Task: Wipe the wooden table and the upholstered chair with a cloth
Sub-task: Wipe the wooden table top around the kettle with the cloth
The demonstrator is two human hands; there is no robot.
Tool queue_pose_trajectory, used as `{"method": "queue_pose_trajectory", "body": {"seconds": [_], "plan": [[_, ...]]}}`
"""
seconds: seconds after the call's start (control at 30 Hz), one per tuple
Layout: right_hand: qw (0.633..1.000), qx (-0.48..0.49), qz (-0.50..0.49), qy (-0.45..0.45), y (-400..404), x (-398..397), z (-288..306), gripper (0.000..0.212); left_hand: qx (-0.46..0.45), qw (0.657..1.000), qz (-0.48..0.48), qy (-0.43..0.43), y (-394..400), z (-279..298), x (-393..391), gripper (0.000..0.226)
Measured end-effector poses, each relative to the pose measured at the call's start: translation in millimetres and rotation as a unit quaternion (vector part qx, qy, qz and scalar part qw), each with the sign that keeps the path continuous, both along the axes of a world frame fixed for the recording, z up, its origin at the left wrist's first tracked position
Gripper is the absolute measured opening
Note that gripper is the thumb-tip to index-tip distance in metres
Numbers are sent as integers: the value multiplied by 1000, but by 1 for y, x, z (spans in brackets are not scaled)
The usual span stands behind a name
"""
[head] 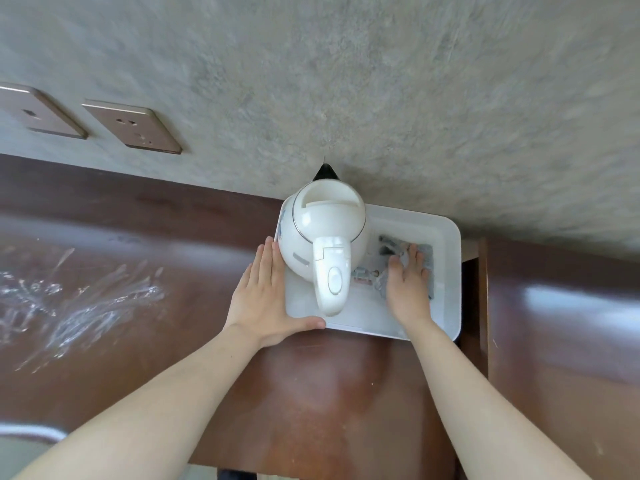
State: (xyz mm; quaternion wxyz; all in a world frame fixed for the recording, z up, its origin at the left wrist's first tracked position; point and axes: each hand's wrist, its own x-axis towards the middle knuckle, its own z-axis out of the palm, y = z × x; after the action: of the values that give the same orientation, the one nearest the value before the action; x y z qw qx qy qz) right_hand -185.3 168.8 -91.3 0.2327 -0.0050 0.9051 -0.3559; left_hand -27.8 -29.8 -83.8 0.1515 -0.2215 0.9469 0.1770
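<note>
cloth (420, 259) crumpled in tray (446, 237), right hand (408, 285) pressing it

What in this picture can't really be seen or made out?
Head view:
- Small packets in the white tray: print too small to read, partly hidden by the kettle and right hand.
- Grey cloth: mostly covered by the right hand.
- Tray's left edge: hidden behind the left hand and kettle.
- Upholstered chair: only a pale blurred corner at the lower left edge, perhaps it.

Cloth (424, 252) partly under right hand (408, 289), leftmost wall plate (38, 112) cropped
</note>
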Motion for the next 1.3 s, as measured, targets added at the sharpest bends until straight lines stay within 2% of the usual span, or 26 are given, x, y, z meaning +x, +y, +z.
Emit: {"method": "queue_pose_trajectory", "body": {"seconds": [0.03, 0.1, 0.2, 0.33, 0.5, 0.6, 0.73, 0.83, 0.93, 1.03, 1.17, 1.3], "plan": [[995, -51, -67, -51, -3, -2, 12, 52, 3, 1000, -3, 5, -4, 3, 3, 157], [961, -152, -193, -128, -8, -4, 38, 38, -2, 1000, -18, 12, -12, 10, 12, 152], [910, -270, -270, -162, -13, -3, 80, 38, -21, 999, -32, 30, -23, 28, 34, 143], [890, -332, -299, -95, -23, 13, 147, 31, -25, 999, -30, 36, -49, 58, 82, 129], [898, -351, -266, -17, -67, 68, 214, 32, -27, 997, -41, 51, -113, 89, 166, 115], [879, -406, -249, -25, -118, 121, 228, 40, -29, 998, -7, 63, -167, 88, 217, 112], [840, -460, -286, -45, -197, 196, 205, 33, -35, 998, 2, 47, -249, 68, 278, 112], [844, -433, -306, -84, -257, 254, 175, 30, -48, 998, -6, 32, -306, 53, 313, 114], [849, -403, -317, -131, -307, 302, 145, 24, -53, 998, 27, 21, -348, 38, 340, 117], [873, -354, -303, -142, -341, 337, 118, 27, -49, 998, 27, 1, -370, 21, 357, 121], [916, -255, -289, -111, -355, 371, 84, 39, -54, 998, 26, 2, -378, -2, 367, 128], [950, -151, -272, -16, -348, 397, 62, 52, -49, 997, 51, 0, -374, -23, 368, 135]]}}
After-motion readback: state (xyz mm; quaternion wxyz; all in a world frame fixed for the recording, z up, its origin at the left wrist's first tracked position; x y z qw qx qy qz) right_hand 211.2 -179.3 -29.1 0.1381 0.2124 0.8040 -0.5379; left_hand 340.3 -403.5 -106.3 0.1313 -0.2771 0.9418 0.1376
